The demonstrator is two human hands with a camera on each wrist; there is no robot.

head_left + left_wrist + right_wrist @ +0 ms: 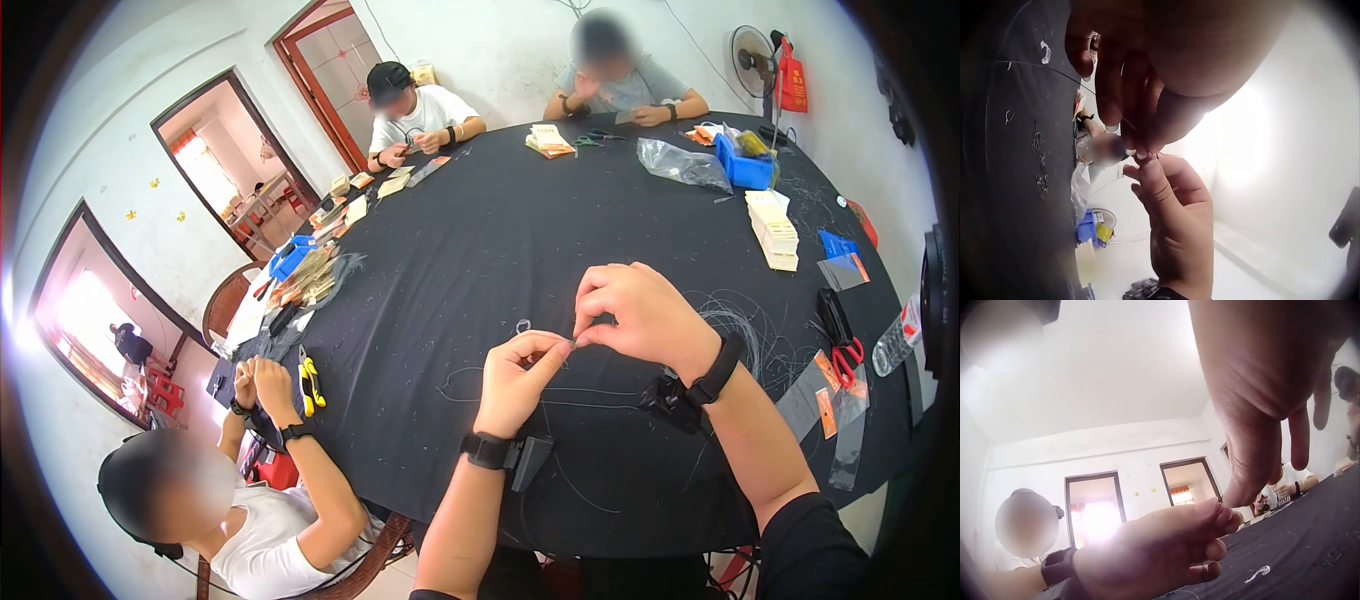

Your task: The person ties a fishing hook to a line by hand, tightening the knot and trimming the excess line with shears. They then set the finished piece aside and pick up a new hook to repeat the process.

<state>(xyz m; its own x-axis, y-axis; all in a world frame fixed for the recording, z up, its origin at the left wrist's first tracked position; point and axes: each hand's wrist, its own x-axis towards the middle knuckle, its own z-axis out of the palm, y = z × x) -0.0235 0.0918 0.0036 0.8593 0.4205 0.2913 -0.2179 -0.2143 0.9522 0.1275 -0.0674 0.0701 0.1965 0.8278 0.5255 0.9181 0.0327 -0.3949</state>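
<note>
Over the near side of the black table, my left hand (pixel 518 378) and right hand (pixel 645 315) meet fingertip to fingertip. Thumb and index finger of each hand pinch a thin, clear line (pixel 1063 74), which trails from the left hand in the left wrist view. A tiny dark bit shows at the joined fingertips in the head view; its kind is too small to tell. Below the hands, a long loop of thin line (pixel 590 390) lies across the cloth. Just beyond the left hand is a small curled clear scrap (pixel 523 326).
Right of my hands lie tangled line (pixel 735 320), red-handled scissors (pixel 849 362) and orange-topped packets (pixel 826 412). Farther back are a card stack (pixel 771 230), a blue bin (pixel 745 162) and a plastic bag (pixel 682 165). Yellow pliers (pixel 311 382) lie left. Three other people sit around the table.
</note>
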